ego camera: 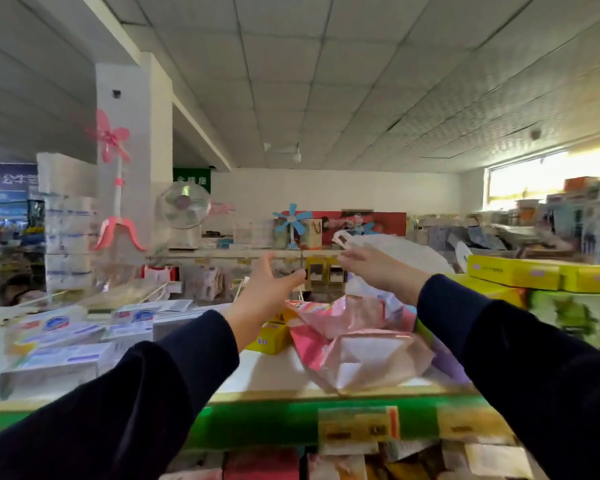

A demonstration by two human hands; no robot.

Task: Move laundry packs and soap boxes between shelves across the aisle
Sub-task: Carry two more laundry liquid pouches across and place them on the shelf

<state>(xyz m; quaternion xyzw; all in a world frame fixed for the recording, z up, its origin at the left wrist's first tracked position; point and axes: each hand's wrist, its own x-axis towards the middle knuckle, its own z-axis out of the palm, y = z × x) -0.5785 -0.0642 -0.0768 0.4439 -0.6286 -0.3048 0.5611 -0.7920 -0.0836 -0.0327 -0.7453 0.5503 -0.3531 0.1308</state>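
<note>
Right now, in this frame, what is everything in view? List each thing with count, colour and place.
laundry packs: at least two, pink, heaped on the top shelf between the two arms
white pack: one, white with a cut-out handle, behind the pink heap, at the right hand's fingertips
soap boxes: several, white and blue, left part of the shelf
small yellow box: one, under the left wrist
yellow boxes: a few, stacked at right
shelf edge: one, green, with price tags
fans: pink, white and blue, count unclear, on the far shelf
left hand: open, fingers spread, holding nothing
right hand: open, reaching to the white pack; contact unclear
sleeves: two, dark navy
</note>
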